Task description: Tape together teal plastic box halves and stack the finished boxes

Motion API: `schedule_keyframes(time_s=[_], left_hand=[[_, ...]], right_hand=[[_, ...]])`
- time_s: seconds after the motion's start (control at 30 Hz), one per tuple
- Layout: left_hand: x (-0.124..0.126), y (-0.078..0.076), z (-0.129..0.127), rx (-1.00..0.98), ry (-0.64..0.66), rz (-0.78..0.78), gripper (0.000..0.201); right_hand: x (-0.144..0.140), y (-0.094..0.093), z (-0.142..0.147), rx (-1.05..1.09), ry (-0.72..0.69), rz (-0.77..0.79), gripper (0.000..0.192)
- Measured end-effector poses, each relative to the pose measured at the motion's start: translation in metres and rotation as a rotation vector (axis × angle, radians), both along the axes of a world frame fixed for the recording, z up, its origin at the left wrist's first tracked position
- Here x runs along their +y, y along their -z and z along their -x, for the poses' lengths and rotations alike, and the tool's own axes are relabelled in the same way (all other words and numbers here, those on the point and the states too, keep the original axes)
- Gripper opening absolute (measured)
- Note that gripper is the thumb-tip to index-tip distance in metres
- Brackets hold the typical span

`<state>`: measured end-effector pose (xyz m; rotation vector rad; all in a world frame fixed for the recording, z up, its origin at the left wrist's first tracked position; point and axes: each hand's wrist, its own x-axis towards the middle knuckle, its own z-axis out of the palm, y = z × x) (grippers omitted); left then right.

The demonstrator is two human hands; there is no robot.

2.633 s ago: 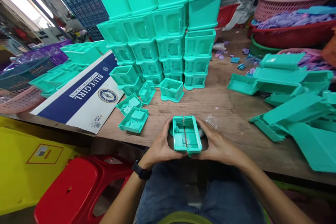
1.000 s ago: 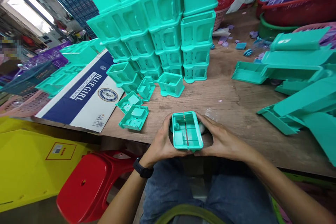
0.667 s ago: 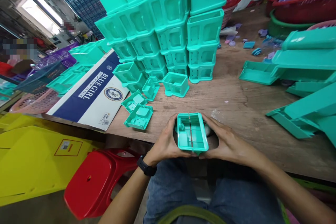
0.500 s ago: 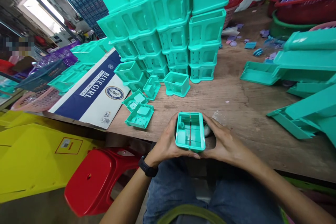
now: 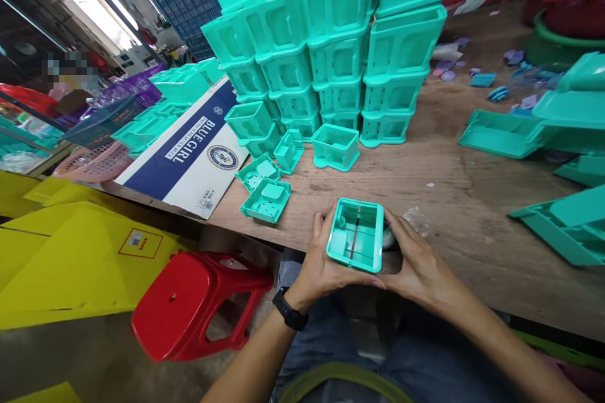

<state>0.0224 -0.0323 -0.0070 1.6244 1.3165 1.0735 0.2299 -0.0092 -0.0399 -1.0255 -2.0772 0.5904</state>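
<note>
A teal plastic box (image 5: pixel 379 236), open at the top, is held between my two hands above the table's front edge. It consists of two half shells, and a narrow gap runs down the middle between them. My left hand (image 5: pixel 321 264) is closed around the left half, with the thumb along the near side. Around the right half curls my right hand (image 5: pixel 418 261), its thumb meeting the left one at the near corner; some of its fingers are hidden behind the box. A small block and a round peg show inside the left half.
Stacked teal boxes (image 5: pixel 288 79) rise at the back of the wooden table (image 5: pixel 425 189). Loose teal half shells (image 5: pixel 269 201) lie left of my hands, beside a BLUE GIRL carton (image 5: pixel 193 151). More teal parts (image 5: pixel 567 220) lie right. A red stool (image 5: pixel 174 302) stands below left.
The camera view has shifted, so the table's contents appear farther right. Both hands keep their hold on the two halves of the box, which looks slightly turned in view.
</note>
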Motion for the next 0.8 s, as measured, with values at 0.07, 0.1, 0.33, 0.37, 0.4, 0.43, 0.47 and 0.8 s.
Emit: schedule_keyframes(time_s=[0.07, 0.1, 0.33, 0.37, 0.4, 0.43, 0.47, 0.8], left_hand=[[-0.005, 0.0, -0.003, -0.052, -0.039, -0.015, 0.13], [-0.008, -0.001, -0.005, -0.092, -0.065, -0.006, 0.13], [-0.02, -0.011, -0.022, -0.218, -0.264, 0.127, 0.111], [-0.019, -0.012, -0.023, -0.207, -0.266, 0.125, 0.107], [-0.018, -0.013, -0.023, -0.193, -0.264, 0.121, 0.103], [-0.017, -0.014, -0.023, -0.174, -0.259, 0.12, 0.099], [-0.016, -0.015, -0.022, -0.152, -0.253, 0.122, 0.097], [-0.015, -0.013, -0.02, -0.089, -0.251, 0.099, 0.093]], right_hand=[[-0.001, 0.0, 0.002, -0.016, 0.021, -0.003, 0.122], [-0.002, 0.0, 0.003, -0.02, 0.033, -0.006, 0.121], [-0.012, -0.005, 0.01, -0.023, 0.066, -0.015, 0.097], [-0.014, -0.006, 0.011, -0.021, 0.068, -0.016, 0.096], [-0.015, -0.007, 0.012, -0.02, 0.073, -0.014, 0.095], [-0.016, -0.009, 0.012, -0.022, 0.079, -0.012, 0.096], [-0.016, -0.01, 0.013, -0.026, 0.088, -0.009, 0.097], [-0.014, -0.032, -0.012, -0.204, 0.007, 0.05, 0.114]])
